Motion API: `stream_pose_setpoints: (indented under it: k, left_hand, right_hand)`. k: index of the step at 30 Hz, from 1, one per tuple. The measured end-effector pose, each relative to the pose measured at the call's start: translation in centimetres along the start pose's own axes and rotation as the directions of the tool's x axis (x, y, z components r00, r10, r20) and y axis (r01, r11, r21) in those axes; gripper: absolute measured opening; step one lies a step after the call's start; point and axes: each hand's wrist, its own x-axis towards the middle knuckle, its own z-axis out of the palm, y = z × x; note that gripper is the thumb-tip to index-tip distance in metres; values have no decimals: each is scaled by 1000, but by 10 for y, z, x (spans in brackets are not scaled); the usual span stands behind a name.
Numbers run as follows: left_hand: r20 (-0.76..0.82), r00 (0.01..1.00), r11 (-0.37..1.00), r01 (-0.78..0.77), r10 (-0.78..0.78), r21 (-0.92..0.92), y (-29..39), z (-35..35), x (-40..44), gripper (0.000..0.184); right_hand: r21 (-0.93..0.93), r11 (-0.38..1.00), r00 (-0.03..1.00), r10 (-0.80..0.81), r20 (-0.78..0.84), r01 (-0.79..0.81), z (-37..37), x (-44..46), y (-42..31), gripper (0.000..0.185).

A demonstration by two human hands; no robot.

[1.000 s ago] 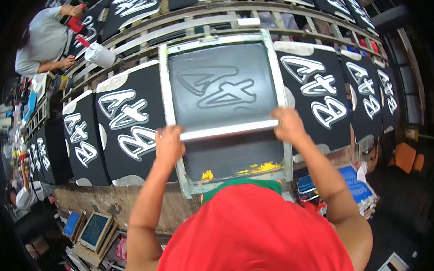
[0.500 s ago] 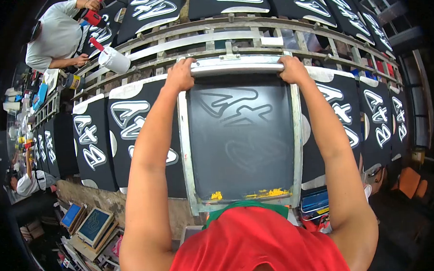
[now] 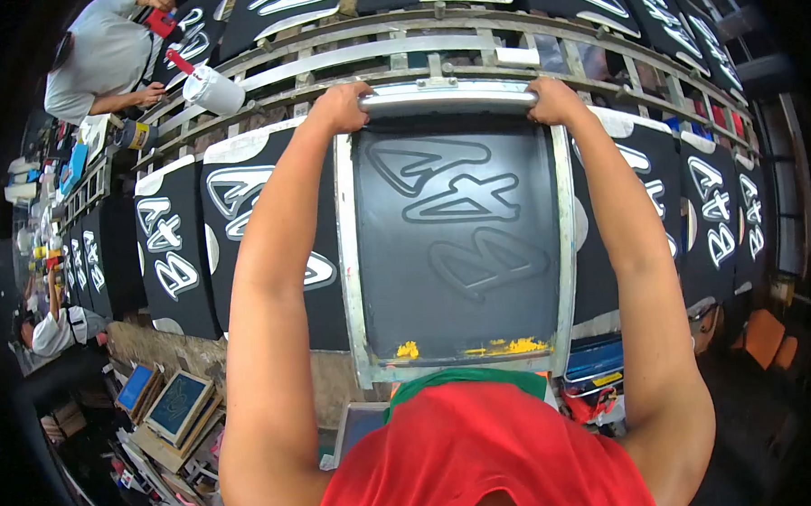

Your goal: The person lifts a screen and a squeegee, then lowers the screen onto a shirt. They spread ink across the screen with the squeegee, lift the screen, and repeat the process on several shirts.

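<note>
At the far end of the screen-printing frame (image 3: 351,255), a silver metal bar that looks like a squeegee (image 3: 453,97) lies crosswise. My left hand (image 3: 340,108) is closed around its left end, and my right hand (image 3: 554,100) is closed around its right end. The lower edge of the bar is in shadow, so I cannot tell how it meets the mesh. Outlined letters show on the grey mesh (image 3: 416,298) of the screen. Yellow smears (image 3: 514,347) mark its near edge. Black printed fabric panels (image 3: 166,254) with white lettering lie on both sides.
Behind the frame runs a metal rail (image 3: 360,51) with a white bucket (image 3: 213,91) on it. A co-worker (image 3: 107,58) at upper left holds a red and black tool (image 3: 162,25). Stacked screens (image 3: 179,408) stand at lower left, an orange chair (image 3: 760,339) at right.
The view has shifted slightly, so the rail and frame sit higher. The letters on the mesh show more clearly. Both hands keep their grip on the bar. The co-worker's tool is higher in view.
</note>
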Motion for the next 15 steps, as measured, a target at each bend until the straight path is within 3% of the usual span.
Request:
stream_pose_setpoints:
  k: [6, 9, 15]
  left_hand:
    - [117, 993, 991, -32, 16, 128, 7, 18, 31, 53]
    - [118, 991, 977, -87, 64, 196, 6, 25, 38, 51]
    - [89, 996, 956, -34, 9, 291, 5, 21, 29, 48]
  right_hand:
    - [-78, 997, 1000, -3, 28, 5, 24, 23, 26, 43]
    - [-162, 987, 990, 17, 141, 6, 5, 15, 8, 40]
    - [-78, 997, 1000, -6, 12, 7, 6, 15, 4, 36]
